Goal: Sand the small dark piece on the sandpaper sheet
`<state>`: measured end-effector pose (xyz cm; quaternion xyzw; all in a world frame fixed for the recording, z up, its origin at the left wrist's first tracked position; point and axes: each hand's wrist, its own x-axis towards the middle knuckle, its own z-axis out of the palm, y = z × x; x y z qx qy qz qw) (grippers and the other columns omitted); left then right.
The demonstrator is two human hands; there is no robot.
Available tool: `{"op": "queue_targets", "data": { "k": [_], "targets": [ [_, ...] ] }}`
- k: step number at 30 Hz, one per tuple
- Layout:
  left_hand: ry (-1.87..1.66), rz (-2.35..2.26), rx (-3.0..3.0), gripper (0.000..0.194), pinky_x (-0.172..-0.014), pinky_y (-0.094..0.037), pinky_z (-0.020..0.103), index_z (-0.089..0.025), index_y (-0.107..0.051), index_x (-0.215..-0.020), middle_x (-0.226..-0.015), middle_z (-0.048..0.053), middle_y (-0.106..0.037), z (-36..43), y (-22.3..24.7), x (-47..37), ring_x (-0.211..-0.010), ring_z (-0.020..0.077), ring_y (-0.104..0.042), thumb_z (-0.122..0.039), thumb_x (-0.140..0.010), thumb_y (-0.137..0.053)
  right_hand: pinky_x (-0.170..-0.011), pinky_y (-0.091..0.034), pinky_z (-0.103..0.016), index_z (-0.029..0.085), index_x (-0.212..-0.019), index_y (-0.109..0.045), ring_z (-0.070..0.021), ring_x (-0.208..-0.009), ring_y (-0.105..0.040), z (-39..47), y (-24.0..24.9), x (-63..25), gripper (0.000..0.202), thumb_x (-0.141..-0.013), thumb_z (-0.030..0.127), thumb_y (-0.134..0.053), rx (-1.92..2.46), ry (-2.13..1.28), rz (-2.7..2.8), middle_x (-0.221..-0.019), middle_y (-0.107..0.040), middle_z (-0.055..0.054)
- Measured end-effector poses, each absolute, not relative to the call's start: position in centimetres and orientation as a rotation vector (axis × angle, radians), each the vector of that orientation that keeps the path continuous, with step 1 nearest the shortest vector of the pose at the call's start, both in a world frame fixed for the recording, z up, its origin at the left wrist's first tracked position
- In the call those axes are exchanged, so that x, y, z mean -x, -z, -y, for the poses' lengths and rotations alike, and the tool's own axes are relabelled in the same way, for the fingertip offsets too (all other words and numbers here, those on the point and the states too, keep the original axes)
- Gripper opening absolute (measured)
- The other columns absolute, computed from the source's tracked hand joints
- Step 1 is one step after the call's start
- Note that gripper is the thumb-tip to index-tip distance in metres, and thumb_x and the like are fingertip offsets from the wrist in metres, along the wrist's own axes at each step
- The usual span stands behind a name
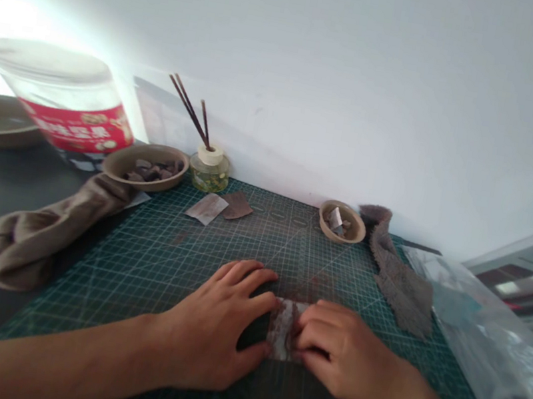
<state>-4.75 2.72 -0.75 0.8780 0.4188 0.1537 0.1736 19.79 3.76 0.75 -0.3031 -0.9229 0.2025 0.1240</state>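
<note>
A small square of what looks like sandpaper point(283, 330), brown with a whitish, dusty middle, lies flat on the green cutting mat point(131, 286). The thumb and index finger of my left hand point(221, 320) pin its left edge to the mat, while the other fingers spread out above. My right hand point(344, 350) is closed over the sheet's right side, fingertips pinched and pressed down on it. Whatever is in that pinch is hidden by the fingers. Two more squares, one greyish point(207, 208) and one brown point(237, 206), lie farther back on the mat.
A bowl of dark stone-like pieces point(148, 148), a reed diffuser point(209, 169) and a red-labelled tub point(73, 108) stand at back left. Left lies a brown cloth point(43, 232). At right are a small bowl point(340, 239), a grey cloth strip point(400, 281) and a clear plastic bag point(483, 328).
</note>
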Motion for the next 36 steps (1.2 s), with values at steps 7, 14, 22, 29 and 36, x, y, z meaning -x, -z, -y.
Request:
{"op": "queue_targets", "data": {
  "k": [7, 14, 22, 29, 36],
  "targets": [
    [-0.439, -1.187, -2.492, 0.042, -0.112, -0.031, 0.064, -0.029, -0.064, -0.119, -0.145, 0.007, -0.051, -2.7, 0.8, 4.8, -0.138, 0.038, -0.038, -0.037, -0.078, -0.07, -0.08, -0.046, -0.033, 0.021, -0.085, -0.063, -0.0193, -0.088, -0.061, -4.5, -1.0, -20.0, 0.012, -0.092, 0.011, -0.061, 0.996, -0.577, 2.61, -0.095, -0.069, -0.005],
    [-0.38, -1.209, -2.478, 0.039, -0.114, -0.03, 0.061, -0.029, -0.063, -0.117, -0.146, 0.006, -0.05, -2.6, 0.6, 4.7, -0.14, 0.036, -0.036, -0.04, -0.08, -0.068, -0.084, -0.045, -0.034, 0.02, -0.084, -0.062, -0.0187, -0.09, -0.06, -4.2, -1.1, -20.1, 0.013, -0.09, 0.008, -0.06, 0.954, -0.531, 2.638, -0.096, -0.068, -0.004],
    [-0.364, -1.214, -2.487, 0.04, -0.115, -0.031, 0.061, -0.029, -0.063, -0.117, -0.147, 0.005, -0.05, -2.6, 0.5, 4.7, -0.14, 0.0355, -0.036, -0.039, -0.079, -0.068, -0.083, -0.042, -0.031, 0.02, -0.084, -0.06, -0.0165, -0.088, -0.06, -4.5, -1.0, -20.0, 0.012, -0.092, 0.012, -0.063, 0.898, -0.517, 2.687, -0.092, -0.067, 0.0],
    [-0.373, -1.222, -2.485, 0.039, -0.115, -0.03, 0.061, -0.03, -0.062, -0.117, -0.146, 0.004, -0.05, -2.6, 0.5, 4.6, -0.14, 0.0354, -0.035, -0.04, -0.079, -0.068, -0.076, -0.042, -0.028, 0.02, -0.081, -0.058, -0.0148, -0.081, -0.057, -4.4, -1.5, -20.0, 0.014, -0.089, 0.01, -0.064, 0.894, -0.59, 2.806, -0.087, -0.063, 0.001],
    [-0.393, -1.223, -2.496, 0.04, -0.114, -0.03, 0.062, -0.03, -0.062, -0.117, -0.147, 0.004, -0.049, -2.7, 0.8, 4.7, -0.14, 0.0357, -0.035, -0.04, -0.079, -0.069, -0.08, -0.043, -0.03, 0.019, -0.082, -0.058, -0.0166, -0.089, -0.058, -4.7, -1.2, -20.1, 0.013, -0.091, 0.01, -0.061, 1.049, -0.519, 2.641, -0.093, -0.063, -0.002]
  ]
}}
